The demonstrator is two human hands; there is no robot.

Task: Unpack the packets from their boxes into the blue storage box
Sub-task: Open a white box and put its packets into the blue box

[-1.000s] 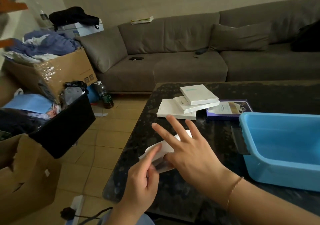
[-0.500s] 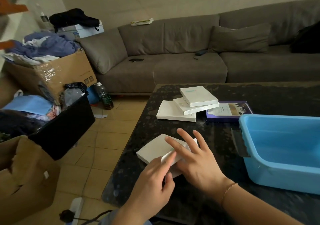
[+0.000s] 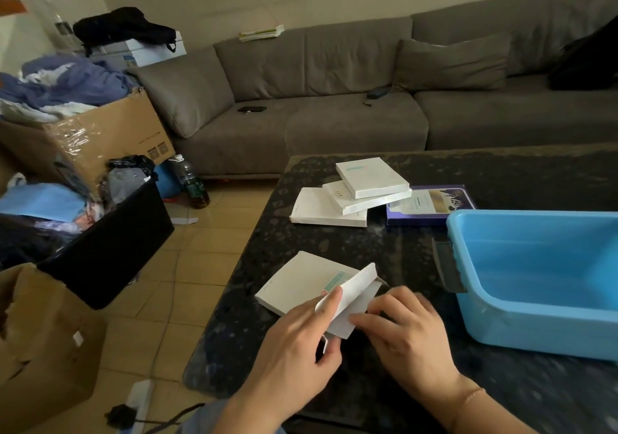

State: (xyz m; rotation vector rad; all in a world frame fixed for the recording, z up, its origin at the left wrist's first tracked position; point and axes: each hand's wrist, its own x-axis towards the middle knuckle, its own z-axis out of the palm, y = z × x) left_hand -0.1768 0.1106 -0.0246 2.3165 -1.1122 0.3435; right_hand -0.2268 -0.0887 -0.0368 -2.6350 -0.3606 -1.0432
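A flat white box is laid on the dark speckled table, near its front left edge. Its long axis runs diagonally, from the near left corner toward the far right, and its opened end points to the right, toward the blue storage box. The end flap is folded up and back over the top face.

The flap is pinched by the left hand: the forefinger is laid along its upper surface, while the remaining fingers are curled beneath. The right hand is placed at the opened end, its fingers curled against the flap's lower edge; whether the edge is gripped or only touched cannot be determined.

The blue storage box is positioned at the right of the table, well apart from the white box, with a dark handle on its left wall.

A stack of three white boxes is located farther back on the table, each box rotated relative to the one beneath. A purple box is set just beside the stack, to its right.
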